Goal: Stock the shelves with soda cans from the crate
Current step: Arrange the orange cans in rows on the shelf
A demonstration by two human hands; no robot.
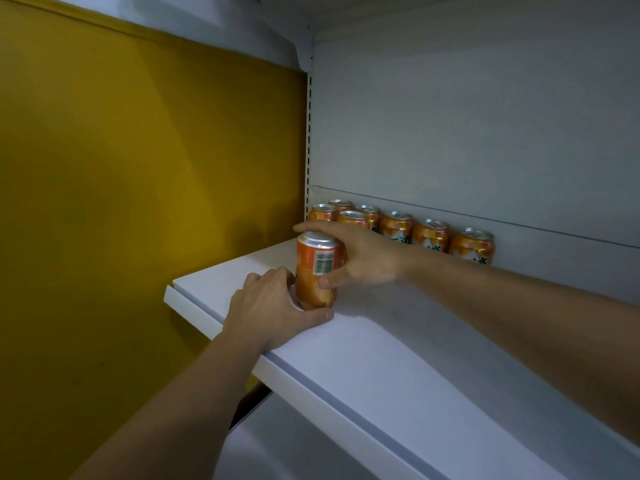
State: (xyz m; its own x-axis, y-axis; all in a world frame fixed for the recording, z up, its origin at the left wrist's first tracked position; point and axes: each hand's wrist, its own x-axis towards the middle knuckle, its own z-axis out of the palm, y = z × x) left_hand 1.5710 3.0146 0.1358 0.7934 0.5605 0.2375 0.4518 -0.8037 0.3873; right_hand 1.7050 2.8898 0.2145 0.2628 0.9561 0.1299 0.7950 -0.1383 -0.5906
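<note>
The soda can [317, 271] stands upright near the front left corner of the white shelf [398, 358], with its barcode facing out. The right hand [367, 254] wraps its upper half, forefinger over the lid and thumb on the front, probably to steer it. The left hand [266, 306] curls round the base, likely steadying it against tipping. The other cans [431, 233] sit along the back wall, so this one probably goes beside them.
</note>
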